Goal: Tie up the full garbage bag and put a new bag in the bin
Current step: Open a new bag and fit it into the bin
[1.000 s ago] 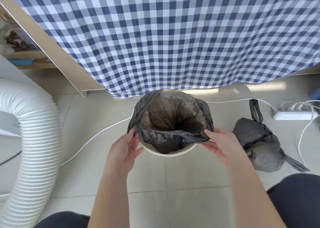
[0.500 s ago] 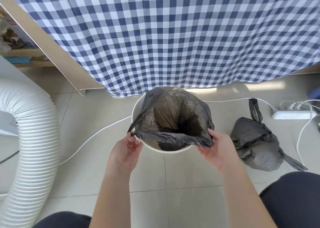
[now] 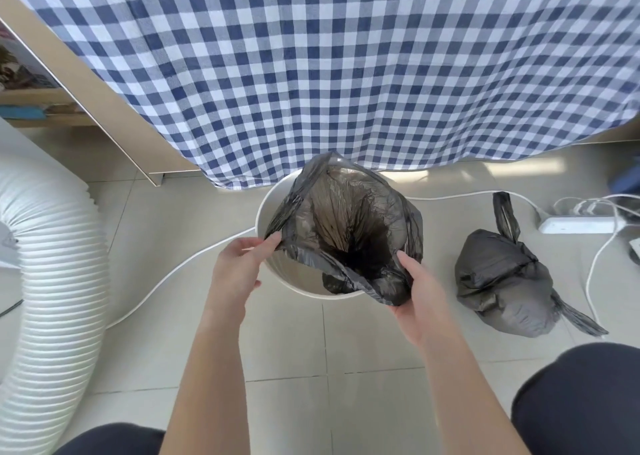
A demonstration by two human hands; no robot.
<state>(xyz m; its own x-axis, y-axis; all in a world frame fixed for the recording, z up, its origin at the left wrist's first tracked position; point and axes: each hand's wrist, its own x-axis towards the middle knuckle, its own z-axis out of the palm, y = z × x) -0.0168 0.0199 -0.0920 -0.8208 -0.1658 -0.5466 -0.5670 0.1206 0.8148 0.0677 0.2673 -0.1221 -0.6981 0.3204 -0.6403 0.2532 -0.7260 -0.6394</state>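
Head view: the left hand (image 3: 239, 267) pinches the near-left edge of the new bag (image 3: 349, 226) between thumb and fingers, just over the left side of the bin's rim; the right hand (image 3: 420, 292) is closed on a bunched fold of the bag's mouth at the near-right side, holding it above and slightly outside the rim; between them the dark liner hangs open, its body sunk into the white bin (image 3: 277, 267), its mouth loose and not yet folded over the rim anywhere that shows. The bin stands on the tiled floor (image 3: 287, 343), at the hem of the checked cloth (image 3: 346, 73). To the right of the bin, apart from it on the tiles, lies the full garbage bag (image 3: 502, 285), knotted shut; so the tying looks done, and what is left, by my reckoning, is stretching the liner's mouth down around the rim. A white ribbed hose (image 3: 52, 281) lies along the floor's left edge.
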